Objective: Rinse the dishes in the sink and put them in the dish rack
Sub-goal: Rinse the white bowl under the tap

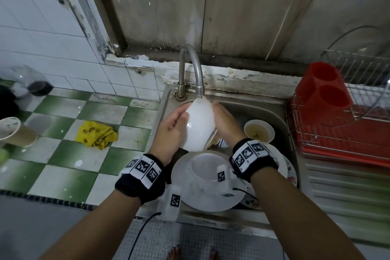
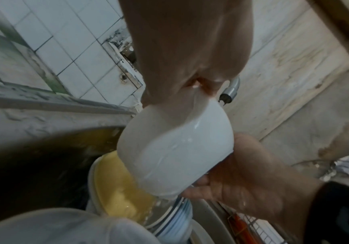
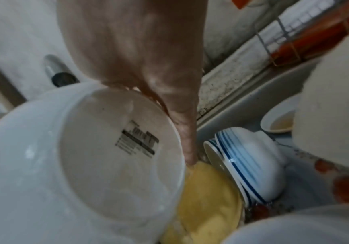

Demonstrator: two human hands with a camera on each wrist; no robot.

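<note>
Nearest to the person, a large white round plate [image 1: 213, 200] lies at the front of the steel sink [image 1: 263, 110], with an upturned white bowl [image 1: 207, 168] on it. Just above them, both hands hold a white ceramic bowl [image 1: 199, 126], tilted with its base toward the tap. The left hand [image 1: 171, 131] grips its side with curled fingers, and the right hand [image 1: 225, 122] holds the other side, its fingers lying along the bowl's foot. Under the bowl sits a dish of yellow liquid [image 3: 209, 198], and beside it a white bowl with blue stripes [image 3: 251, 165] lies on its side. Farther right in the sink is a small bowl with brownish liquid [image 1: 259, 131]. Water runs from the curved metal tap [image 1: 191, 69] onto the held bowl. At the far right stands a wire dish rack with a red tray [image 1: 341, 129].
</note>
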